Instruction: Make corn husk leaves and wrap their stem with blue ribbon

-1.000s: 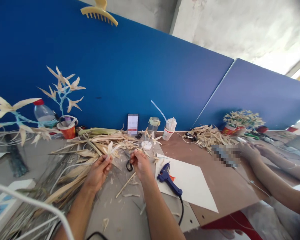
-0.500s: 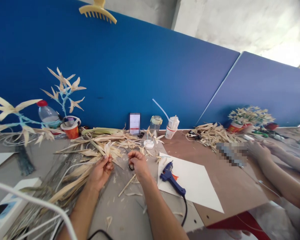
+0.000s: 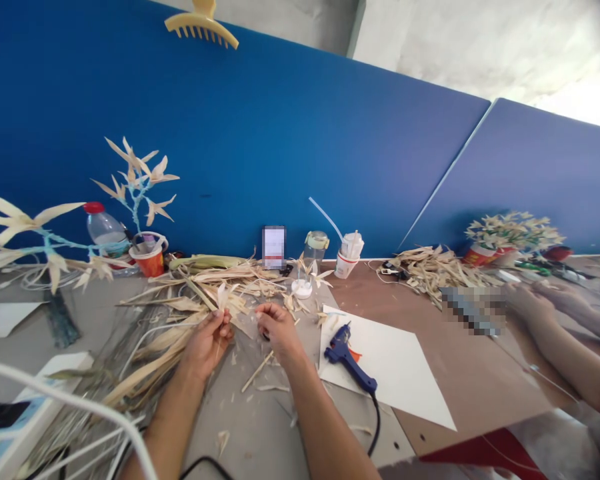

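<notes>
My left hand (image 3: 213, 340) is closed, pinching a pale strip of corn husk (image 3: 223, 295) upright between thumb and fingers. To its right, my right hand (image 3: 277, 328) is curled around scissors; only part of a dark handle loop (image 3: 265, 336) shows under the fingers, and the blades are hard to make out. A gap separates the two hands. Behind and left of them lies a heap of dried corn husks (image 3: 230, 272). A blue glue gun (image 3: 351, 360) rests on a white sheet (image 3: 410, 373) to the right of my right hand.
A phone (image 3: 273, 247), a bottle (image 3: 315, 247) and a paper cup (image 3: 347, 260) stand along the blue partition (image 3: 280, 133). Husk flowers (image 3: 140, 177) rise at left above a power strip (image 3: 30, 407). At right, another person's arms (image 3: 550, 333) reach over the table.
The whole view has shifted slightly, so things appear a little further right. My left hand still pinches the husk, and the dark loop in my right hand shows less.
</notes>
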